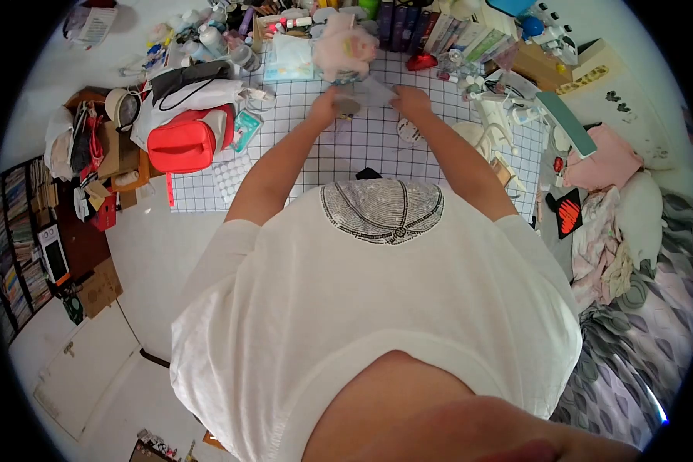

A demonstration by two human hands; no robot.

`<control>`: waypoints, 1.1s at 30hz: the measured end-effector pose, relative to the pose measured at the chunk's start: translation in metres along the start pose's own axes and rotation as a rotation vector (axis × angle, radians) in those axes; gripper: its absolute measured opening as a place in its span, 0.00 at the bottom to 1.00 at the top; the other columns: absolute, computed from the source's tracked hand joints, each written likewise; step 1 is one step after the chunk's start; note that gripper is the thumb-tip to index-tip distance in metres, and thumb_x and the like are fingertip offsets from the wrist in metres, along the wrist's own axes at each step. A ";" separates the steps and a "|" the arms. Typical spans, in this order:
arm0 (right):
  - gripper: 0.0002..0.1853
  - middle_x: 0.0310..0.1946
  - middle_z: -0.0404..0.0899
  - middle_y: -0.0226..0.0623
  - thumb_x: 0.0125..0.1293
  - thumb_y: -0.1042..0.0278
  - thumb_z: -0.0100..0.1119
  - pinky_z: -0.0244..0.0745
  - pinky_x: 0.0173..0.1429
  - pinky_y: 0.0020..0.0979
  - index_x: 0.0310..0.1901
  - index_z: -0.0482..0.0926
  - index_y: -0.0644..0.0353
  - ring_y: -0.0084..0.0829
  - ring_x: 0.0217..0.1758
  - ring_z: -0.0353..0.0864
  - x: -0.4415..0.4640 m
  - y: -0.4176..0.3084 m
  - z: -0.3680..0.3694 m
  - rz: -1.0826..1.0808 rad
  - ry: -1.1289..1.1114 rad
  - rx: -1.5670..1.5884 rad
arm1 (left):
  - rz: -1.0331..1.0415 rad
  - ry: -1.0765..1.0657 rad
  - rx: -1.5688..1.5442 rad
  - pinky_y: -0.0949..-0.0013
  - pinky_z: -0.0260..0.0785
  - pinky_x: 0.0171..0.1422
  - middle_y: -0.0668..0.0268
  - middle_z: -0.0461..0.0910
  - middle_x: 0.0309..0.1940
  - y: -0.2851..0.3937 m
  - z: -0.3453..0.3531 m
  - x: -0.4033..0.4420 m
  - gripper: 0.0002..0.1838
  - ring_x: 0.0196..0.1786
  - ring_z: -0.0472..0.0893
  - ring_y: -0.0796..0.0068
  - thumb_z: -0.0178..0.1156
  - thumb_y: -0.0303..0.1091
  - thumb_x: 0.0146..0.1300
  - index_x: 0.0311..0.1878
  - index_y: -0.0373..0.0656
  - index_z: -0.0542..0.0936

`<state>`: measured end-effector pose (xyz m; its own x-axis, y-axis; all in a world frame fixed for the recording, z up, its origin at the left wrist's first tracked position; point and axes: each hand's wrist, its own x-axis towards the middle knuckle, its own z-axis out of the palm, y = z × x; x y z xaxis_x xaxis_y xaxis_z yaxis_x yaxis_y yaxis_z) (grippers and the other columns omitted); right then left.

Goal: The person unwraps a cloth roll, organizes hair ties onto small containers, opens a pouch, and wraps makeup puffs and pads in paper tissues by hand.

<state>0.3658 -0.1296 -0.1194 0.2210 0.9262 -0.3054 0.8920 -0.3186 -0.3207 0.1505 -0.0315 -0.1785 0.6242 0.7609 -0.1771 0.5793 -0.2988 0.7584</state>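
Note:
Between my two hands, over the far part of the checkered table cover [285, 105], is a thin translucent plastic bag [371, 94]. My left hand [326, 106] pinches its left side, and my right hand [410, 103] grips its right side. A small greyish round thing [348, 108] shows at the bag's left part; whether it lies inside or under the bag I cannot tell. Just beyond the bag sits a pink fluffy object [346, 51]. A white round piece with dark marks [409, 131] lies below my right hand.
A red bag [183, 143] and a teal packet [246, 130] lie at the left. A tissue pack [291, 58] is beyond my left hand. Books [470, 35] and bottles line the back edge. A green-topped lamp [566, 124] stands at the right.

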 end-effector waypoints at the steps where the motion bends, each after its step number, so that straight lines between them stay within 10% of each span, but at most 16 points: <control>1: 0.19 0.35 0.77 0.44 0.50 0.58 0.56 0.71 0.42 0.36 0.43 0.74 0.59 0.38 0.39 0.76 0.000 0.005 -0.002 0.041 0.059 0.059 | -0.055 0.026 0.024 0.57 0.67 0.46 0.48 0.74 0.39 -0.011 -0.002 0.003 0.17 0.43 0.74 0.49 0.52 0.25 0.48 0.44 0.40 0.68; 8: 0.27 0.43 0.74 0.40 0.49 0.68 0.65 0.72 0.46 0.33 0.50 0.66 0.65 0.34 0.46 0.74 -0.019 0.014 -0.012 0.478 -0.014 1.493 | -0.227 0.240 0.446 0.55 0.60 0.54 0.49 0.68 0.48 0.045 -0.023 -0.021 0.24 0.50 0.68 0.49 0.59 0.37 0.46 0.48 0.40 0.66; 11: 0.28 0.46 0.72 0.40 0.50 0.68 0.63 0.73 0.47 0.35 0.52 0.63 0.64 0.36 0.47 0.74 -0.032 0.003 -0.015 0.454 -0.021 1.583 | 0.115 0.513 0.556 0.55 0.63 0.51 0.50 0.65 0.51 0.070 -0.014 -0.033 0.31 0.52 0.67 0.50 0.63 0.39 0.44 0.53 0.41 0.64; 14: 0.28 0.46 0.72 0.41 0.52 0.69 0.62 0.71 0.50 0.35 0.54 0.61 0.64 0.36 0.47 0.74 -0.035 -0.003 -0.003 0.343 -0.063 1.775 | 0.299 0.325 -0.033 0.46 0.58 0.54 0.55 0.64 0.53 0.079 0.009 -0.030 0.31 0.52 0.66 0.52 0.62 0.43 0.47 0.54 0.42 0.64; 17: 0.27 0.46 0.72 0.40 0.52 0.70 0.61 0.71 0.51 0.35 0.53 0.62 0.63 0.35 0.48 0.73 -0.048 -0.022 -0.007 0.213 -0.170 1.947 | -0.391 -0.358 -1.199 0.45 0.64 0.51 0.58 0.65 0.52 0.124 0.003 -0.047 0.28 0.54 0.67 0.56 0.57 0.43 0.55 0.56 0.43 0.61; 33: 0.19 0.43 0.73 0.38 0.55 0.74 0.57 0.72 0.46 0.35 0.48 0.66 0.64 0.35 0.45 0.74 -0.063 -0.018 -0.016 0.131 0.119 1.781 | -0.356 -0.577 -1.197 0.49 0.71 0.47 0.60 0.68 0.51 0.126 -0.009 -0.079 0.24 0.52 0.71 0.58 0.53 0.31 0.59 0.58 0.46 0.59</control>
<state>0.3418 -0.1790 -0.0798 0.3446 0.8621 -0.3715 -0.5720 -0.1210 -0.8113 0.1699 -0.1242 -0.0635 0.8362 0.2583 -0.4837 0.1349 0.7581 0.6381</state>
